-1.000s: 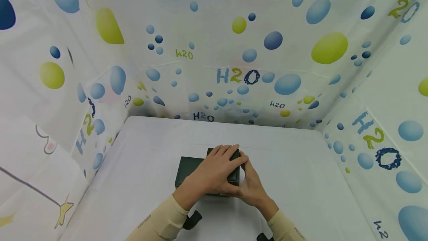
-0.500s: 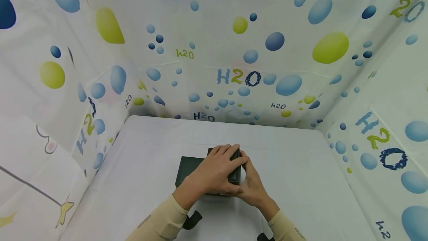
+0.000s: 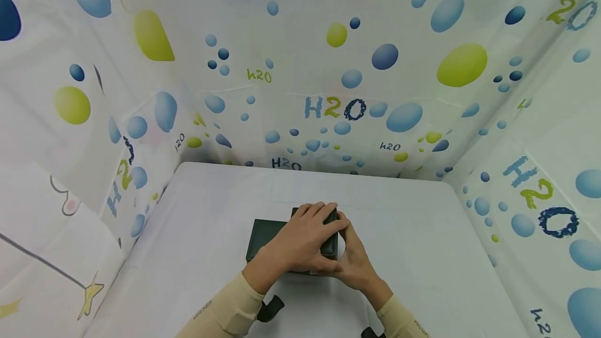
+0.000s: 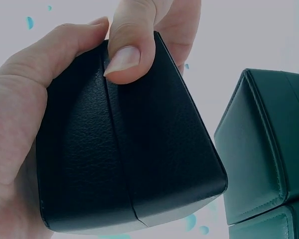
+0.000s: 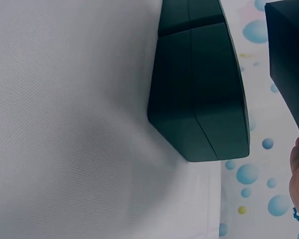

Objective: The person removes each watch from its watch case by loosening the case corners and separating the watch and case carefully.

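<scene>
Both hands hold one dark, leather-look box (image 4: 114,149) with a thin seam running across its side. In the head view my left hand (image 3: 307,244) lies over its top with fingers spread across it. My right hand (image 3: 354,262) grips the right side. The left wrist view shows a thumb pressed at the seam, with the other hand wrapped along the box's side. Beside it stands a dark green box (image 3: 265,236), partly covered by the left hand. Up close, two green boxes (image 5: 204,94) sit end to end, below the held box.
A white table (image 3: 399,239) lies under the boxes. White curtains (image 3: 300,67) printed with blue and green bubbles and H2O lettering surround it on the back and sides. Black straps (image 3: 269,309) show at the wrists.
Hands and boxes keep practically the same pose. The printed curtain at the right has shifted slightly to the right.
</scene>
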### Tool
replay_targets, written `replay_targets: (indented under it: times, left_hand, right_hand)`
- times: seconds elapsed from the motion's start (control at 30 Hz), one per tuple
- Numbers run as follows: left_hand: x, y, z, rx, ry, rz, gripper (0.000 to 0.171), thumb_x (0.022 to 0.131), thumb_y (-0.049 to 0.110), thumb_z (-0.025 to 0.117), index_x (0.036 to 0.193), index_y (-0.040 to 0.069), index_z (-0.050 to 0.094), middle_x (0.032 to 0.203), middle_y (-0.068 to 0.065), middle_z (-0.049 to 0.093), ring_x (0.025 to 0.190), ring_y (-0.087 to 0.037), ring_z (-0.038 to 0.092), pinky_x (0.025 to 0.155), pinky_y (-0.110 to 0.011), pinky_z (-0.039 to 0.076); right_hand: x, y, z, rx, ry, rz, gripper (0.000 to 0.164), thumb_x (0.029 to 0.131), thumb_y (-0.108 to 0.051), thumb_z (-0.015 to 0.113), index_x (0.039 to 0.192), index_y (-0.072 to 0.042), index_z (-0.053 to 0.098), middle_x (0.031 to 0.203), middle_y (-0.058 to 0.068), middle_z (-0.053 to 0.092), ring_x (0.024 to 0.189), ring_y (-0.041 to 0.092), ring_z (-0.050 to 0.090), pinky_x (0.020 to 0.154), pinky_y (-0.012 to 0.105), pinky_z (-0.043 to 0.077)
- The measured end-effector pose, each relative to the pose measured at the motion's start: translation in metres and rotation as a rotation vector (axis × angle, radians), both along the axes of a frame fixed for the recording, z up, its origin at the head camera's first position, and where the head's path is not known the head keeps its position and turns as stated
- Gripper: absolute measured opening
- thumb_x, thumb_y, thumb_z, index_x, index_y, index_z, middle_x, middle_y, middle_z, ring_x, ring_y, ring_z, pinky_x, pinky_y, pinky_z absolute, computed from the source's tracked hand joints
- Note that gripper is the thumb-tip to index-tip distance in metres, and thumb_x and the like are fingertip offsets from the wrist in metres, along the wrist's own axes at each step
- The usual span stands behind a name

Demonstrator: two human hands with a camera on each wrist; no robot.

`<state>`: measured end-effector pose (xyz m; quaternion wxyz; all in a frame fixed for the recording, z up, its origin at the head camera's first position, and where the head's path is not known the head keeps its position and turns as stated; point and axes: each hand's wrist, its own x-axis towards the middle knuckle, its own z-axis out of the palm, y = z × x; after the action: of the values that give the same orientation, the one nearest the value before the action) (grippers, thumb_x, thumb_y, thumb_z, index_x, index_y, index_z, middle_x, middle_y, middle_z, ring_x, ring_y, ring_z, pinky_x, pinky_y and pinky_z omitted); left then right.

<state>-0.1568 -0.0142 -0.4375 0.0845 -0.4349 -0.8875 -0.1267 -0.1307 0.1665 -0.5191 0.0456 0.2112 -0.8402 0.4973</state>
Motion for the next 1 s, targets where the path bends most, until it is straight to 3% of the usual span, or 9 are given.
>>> replay_targets:
  times: [0.2,0.33,0.63,0.8,1.0]
  left_hand:
    - [0.001,-0.002,0.002,-0.01,0.011,-0.01,0.088,0.07,0.079,0.06,0.142,0.029,0.047,0.148,-0.007,0.04,0.132,-0.026,0.04,0.106,-0.047,0.035]
    - [0.0,-0.002,0.004,-0.018,0.007,-0.015,0.087,0.071,0.08,0.059,0.141,0.03,0.048,0.146,-0.006,0.041,0.131,-0.026,0.041,0.105,-0.047,0.035]
    - [0.0,-0.002,0.01,-0.038,-0.045,-0.022,0.082,0.072,0.078,0.059,0.138,0.031,0.05,0.146,-0.007,0.042,0.131,-0.025,0.041,0.103,-0.049,0.038]
    - [-0.004,-0.002,0.014,-0.036,-0.092,-0.033,0.071,0.072,0.071,0.065,0.131,0.033,0.053,0.139,-0.003,0.047,0.127,-0.025,0.045,0.1,-0.05,0.04]
    - [-0.01,-0.002,0.021,-0.025,-0.173,-0.058,0.066,0.073,0.066,0.066,0.129,0.034,0.055,0.129,0.001,0.052,0.118,-0.021,0.051,0.096,-0.049,0.043]
  right_hand:
    - [0.01,-0.006,0.023,-0.051,-0.013,0.026,0.124,0.061,-0.036,0.092,0.154,-0.018,0.012,0.157,-0.002,0.023,0.141,0.018,0.029,0.107,0.047,0.036]
    - [0.014,-0.007,0.029,-0.052,-0.041,0.018,0.125,0.063,-0.037,0.091,0.155,-0.016,0.009,0.158,-0.002,0.02,0.143,0.016,0.025,0.109,0.046,0.032]
    - [0.015,-0.006,0.027,-0.069,-0.037,0.049,0.12,0.064,-0.032,0.091,0.155,-0.017,0.012,0.157,-0.003,0.022,0.142,0.019,0.027,0.108,0.054,0.031]
    - [0.014,-0.005,0.026,-0.091,-0.021,0.074,0.117,0.064,-0.031,0.091,0.154,-0.02,0.016,0.156,-0.004,0.026,0.14,0.018,0.031,0.108,0.055,0.031]
    - [0.01,-0.001,0.01,-0.07,-0.034,0.046,0.118,0.061,-0.038,0.091,0.153,-0.026,0.017,0.155,-0.007,0.026,0.14,0.016,0.03,0.109,0.052,0.031]
